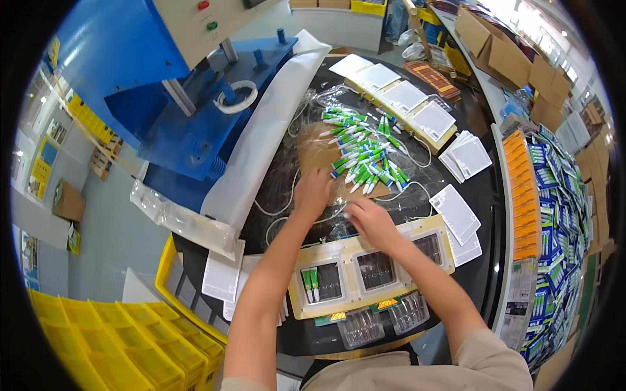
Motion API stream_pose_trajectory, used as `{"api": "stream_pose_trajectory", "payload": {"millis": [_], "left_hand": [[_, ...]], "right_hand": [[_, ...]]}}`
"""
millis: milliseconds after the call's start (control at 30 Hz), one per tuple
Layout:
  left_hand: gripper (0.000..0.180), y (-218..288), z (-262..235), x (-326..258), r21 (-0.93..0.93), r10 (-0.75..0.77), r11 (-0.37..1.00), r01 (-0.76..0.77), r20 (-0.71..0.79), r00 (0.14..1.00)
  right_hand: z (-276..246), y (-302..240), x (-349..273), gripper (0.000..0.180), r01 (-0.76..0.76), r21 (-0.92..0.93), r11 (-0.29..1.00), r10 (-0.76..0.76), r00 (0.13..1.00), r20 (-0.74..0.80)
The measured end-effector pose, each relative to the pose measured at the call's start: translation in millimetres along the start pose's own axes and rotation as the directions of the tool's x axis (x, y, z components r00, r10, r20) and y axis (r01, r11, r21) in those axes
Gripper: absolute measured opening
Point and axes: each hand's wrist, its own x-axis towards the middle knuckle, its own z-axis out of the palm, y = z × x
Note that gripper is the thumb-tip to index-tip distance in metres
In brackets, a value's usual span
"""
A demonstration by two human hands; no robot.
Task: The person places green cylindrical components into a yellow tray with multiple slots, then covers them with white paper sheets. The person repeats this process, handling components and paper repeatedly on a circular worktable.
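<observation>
My left hand (312, 193) is over a brown cardboard sheet (315, 151), at the near left side of a heap of green-and-white tubes (365, 153). Its fingers are drawn together; what they hold, if anything, is hidden. Nearer to me, my right hand (372, 221) is closed, with a small whitish bit showing at its fingertips that I cannot name. Below both hands lies a cream frame (347, 274) with three windows, clear plastic blisters set in them. Two tubes (310, 284) lie side by side in the left window. The other windows hold no tubes.
A second cream frame (450, 139) bears white cards at the far right. Loose cards (456, 215) and clear blisters (360, 328) lie around the near frame. A blue press (189, 124) stands left. Packed tubes (554, 260) fill a container at right; yellow crates (117, 332) stand lower left.
</observation>
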Motion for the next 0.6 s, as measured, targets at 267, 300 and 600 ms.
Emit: {"api": "stream_pose_trajectory", "payload": {"millis": [267,300,600], "left_hand": [[0.023,-10.3,38.9,40.9,0.25,0.132,0.955,-0.158,0.119,0.984],[0.023,-12.0,39.1,39.3,0.258,0.12,0.955,-0.145,0.11,0.987],[0.022,-19.0,-31.1,-39.5,-0.048,-0.086,0.995,0.083,-0.06,0.994]], "right_hand": [[24.6,-113.1,-105.9,0.024,0.089,0.149,0.985,-0.077,0.994,-0.081],[31.9,-113.6,-107.6,0.024,0.147,0.086,0.985,-0.141,0.987,-0.073],[35.1,-121.0,-89.0,0.029,-0.083,-0.036,0.996,0.077,0.988,-0.132]]}}
